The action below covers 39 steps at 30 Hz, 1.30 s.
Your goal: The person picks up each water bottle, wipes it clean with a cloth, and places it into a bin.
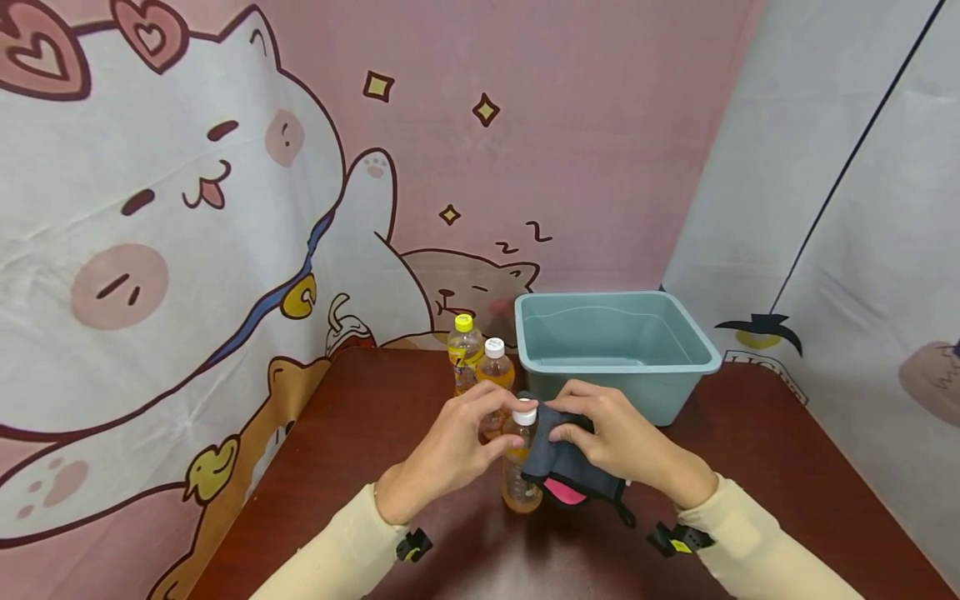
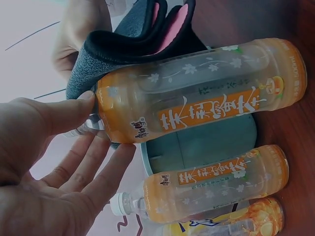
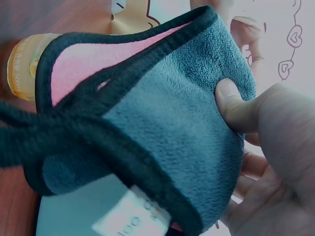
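Wiping tea bottle [image 1: 521, 462], table centre, 6 o'clock of blue tub [image 1: 617, 346]. Left hand [image 1: 448, 454] fingertips steady its neck; right hand [image 1: 622, 442] pinches grey cloth [image 1: 566, 467] at bottle's 3 o'clock. Judgement: firmer neck hold, downward strokes.

The bottle [image 1: 521, 458] is showing as clear, glossy plastic with a smooth printed label and a white plastic cap, and the two bottles [image 1: 480, 358] behind it are looking the same. The cloth [image 1: 562, 467] is showing a soft, matt grey fleece nap, a pink inner face and black stitched edging. The tub [image 1: 678, 387] is looking like smooth, satin plastic. The surface [image 1: 360, 433] is gleaming as polished dark wood. The backdrop [image 1: 187, 250] is hanging as creased printed fabric.
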Tool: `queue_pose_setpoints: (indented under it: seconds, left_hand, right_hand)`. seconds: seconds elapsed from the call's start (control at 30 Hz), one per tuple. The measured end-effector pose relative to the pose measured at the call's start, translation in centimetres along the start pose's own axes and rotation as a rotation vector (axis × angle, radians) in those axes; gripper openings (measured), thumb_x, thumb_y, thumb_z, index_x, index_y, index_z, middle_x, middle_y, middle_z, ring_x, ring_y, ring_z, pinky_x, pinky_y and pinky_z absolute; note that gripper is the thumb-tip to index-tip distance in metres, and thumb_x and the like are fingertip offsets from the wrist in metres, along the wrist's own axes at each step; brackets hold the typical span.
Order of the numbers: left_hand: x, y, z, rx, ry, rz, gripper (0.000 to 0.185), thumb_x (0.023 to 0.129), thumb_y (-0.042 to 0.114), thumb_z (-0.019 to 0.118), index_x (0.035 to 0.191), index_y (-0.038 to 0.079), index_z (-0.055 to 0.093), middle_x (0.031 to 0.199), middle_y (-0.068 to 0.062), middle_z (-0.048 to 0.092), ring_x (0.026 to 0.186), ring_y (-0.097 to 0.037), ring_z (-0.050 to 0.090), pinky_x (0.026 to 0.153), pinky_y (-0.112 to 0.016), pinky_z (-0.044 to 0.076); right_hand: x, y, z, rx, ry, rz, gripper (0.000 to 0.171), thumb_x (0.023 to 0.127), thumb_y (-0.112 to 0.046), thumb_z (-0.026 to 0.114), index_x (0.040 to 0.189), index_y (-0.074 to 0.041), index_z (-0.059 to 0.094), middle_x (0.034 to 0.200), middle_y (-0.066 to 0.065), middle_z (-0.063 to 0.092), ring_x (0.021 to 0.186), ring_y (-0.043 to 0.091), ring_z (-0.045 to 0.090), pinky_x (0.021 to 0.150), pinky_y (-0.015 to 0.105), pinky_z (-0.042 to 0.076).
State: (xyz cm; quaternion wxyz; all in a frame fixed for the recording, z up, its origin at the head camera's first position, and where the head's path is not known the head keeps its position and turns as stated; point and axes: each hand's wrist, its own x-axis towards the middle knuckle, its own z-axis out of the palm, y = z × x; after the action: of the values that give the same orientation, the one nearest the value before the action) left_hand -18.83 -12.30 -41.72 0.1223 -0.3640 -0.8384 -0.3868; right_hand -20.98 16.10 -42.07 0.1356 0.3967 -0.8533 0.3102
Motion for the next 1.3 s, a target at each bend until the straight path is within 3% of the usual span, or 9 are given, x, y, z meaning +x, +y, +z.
queue_pose_setpoints:
  seconds: [0.4,0.73,1.1,1.3]
  left_hand:
    - [0.0,0.0,0.1,-0.018,0.004,0.001,0.05,0.098,0.008,0.095,0.144,0.02,0.08,0.133,-0.004,0.077,0.106,-0.023,0.075,0.08,-0.022,0.065]
    - [-0.1,0.0,0.1,-0.025,0.005,0.012,0.051,0.099,0.008,0.094,0.145,0.023,0.08,0.134,-0.002,0.077,0.109,-0.023,0.076,0.084,-0.021,0.064]
    - [-0.1,-0.1,0.2,-0.015,0.013,0.018,0.05,0.099,0.008,0.094,0.145,0.021,0.08,0.133,-0.002,0.077,0.105,-0.026,0.075,0.08,-0.02,0.062]
    - [-0.1,-0.1,0.2,-0.028,0.015,0.019,0.051,0.099,0.007,0.094,0.145,0.022,0.08,0.133,-0.003,0.077,0.107,-0.026,0.076,0.083,-0.02,0.064]
  right_hand:
    - [-0.7,1.1,0.4,0.009,-0.101,0.049,0.028,0.103,-0.016,0.089,0.13,-0.007,0.088,0.11,-0.005,0.077,0.089,-0.001,0.068,0.072,0.022,0.058]
    - [-1.5,2.4,2.0,0.038,-0.237,0.097,0.015,0.106,-0.019,0.086,0.12,-0.014,0.089,0.105,-0.009,0.074,0.088,-0.003,0.062,0.073,0.02,0.056]
    - [-2.4,4.0,4.5,0.036,-0.301,0.071,0.009,0.103,-0.016,0.09,0.109,-0.022,0.088,0.1,-0.012,0.072,0.086,-0.005,0.059,0.071,0.019,0.053]
    - [-2.7,4.5,5.4,0.024,-0.331,0.061,0.008,0.103,-0.02,0.091,0.109,-0.02,0.087,0.093,-0.012,0.069,0.082,-0.005,0.054,0.07,0.018,0.049]
